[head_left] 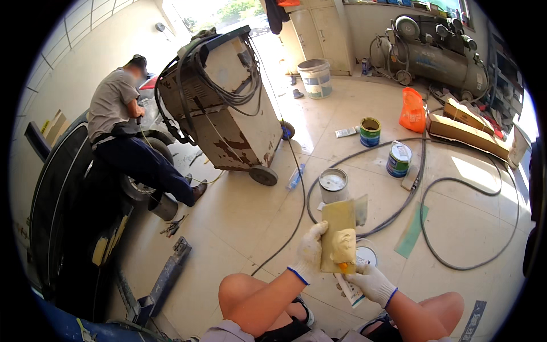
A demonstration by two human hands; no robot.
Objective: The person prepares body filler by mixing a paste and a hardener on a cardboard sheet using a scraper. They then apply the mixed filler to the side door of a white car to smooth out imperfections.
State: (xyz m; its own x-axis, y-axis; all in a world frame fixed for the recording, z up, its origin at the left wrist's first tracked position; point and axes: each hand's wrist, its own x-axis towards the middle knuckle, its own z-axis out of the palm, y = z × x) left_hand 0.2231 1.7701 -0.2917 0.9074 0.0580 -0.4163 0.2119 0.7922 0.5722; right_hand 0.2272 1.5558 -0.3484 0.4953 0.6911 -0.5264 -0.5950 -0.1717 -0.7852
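My left hand, in a white glove with a blue cuff, grips the edge of a flat yellowish mixing board. On the board's lower part sits a mound of cream-coloured putty, with a small orange blob at its lower edge. A thin greyish blade-like piece shows behind the board's upper right; what holds it is hidden. My right hand, gloved too, is closed around a white tube just below the board. A round pale lid or tin is partly covered by the board and right hand.
Beyond the board stand a grey tin, an open green-blue tin and another tin. Black hose loops across the floor. A rusty wheeled machine stands ahead; a co-worker bends beside a dark car at left.
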